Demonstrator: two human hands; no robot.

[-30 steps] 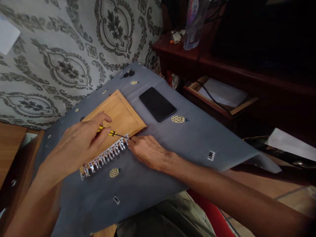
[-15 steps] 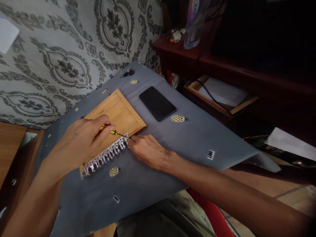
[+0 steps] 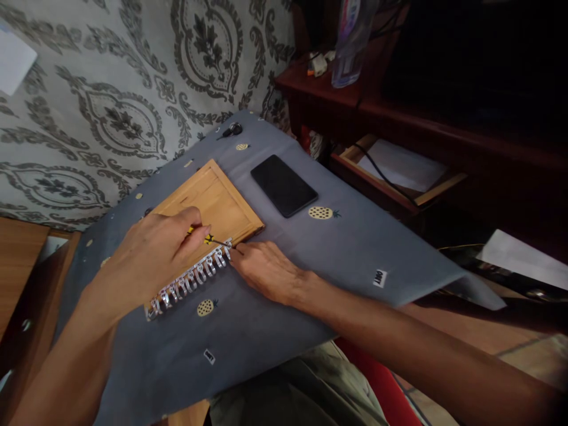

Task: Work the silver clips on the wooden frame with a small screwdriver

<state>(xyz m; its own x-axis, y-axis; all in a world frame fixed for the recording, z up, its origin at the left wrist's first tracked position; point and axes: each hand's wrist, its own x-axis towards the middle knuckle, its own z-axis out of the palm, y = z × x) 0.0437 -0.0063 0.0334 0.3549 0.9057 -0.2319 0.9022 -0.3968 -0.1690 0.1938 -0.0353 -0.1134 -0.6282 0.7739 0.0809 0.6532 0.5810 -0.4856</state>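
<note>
Patterned wallpaper backs a grey pineapple-print cloth (image 3: 355, 248), on which a wooden board (image 3: 217, 201) lies. A row of metal hooks (image 3: 190, 278) runs along the board's near edge. The left hand (image 3: 151, 260) is closed around a yellow-black screwdriver (image 3: 206, 238). Most of its handle is hidden in the fist, and its thin tip is hard to make out at the row's right end. The right hand (image 3: 266, 269) lies flat just right of that end, fingertips touching it, grasping nothing. A black phone (image 3: 284, 185) lies right of the board. The dark shelving (image 3: 399, 118) beyond is too dim to read.
</note>
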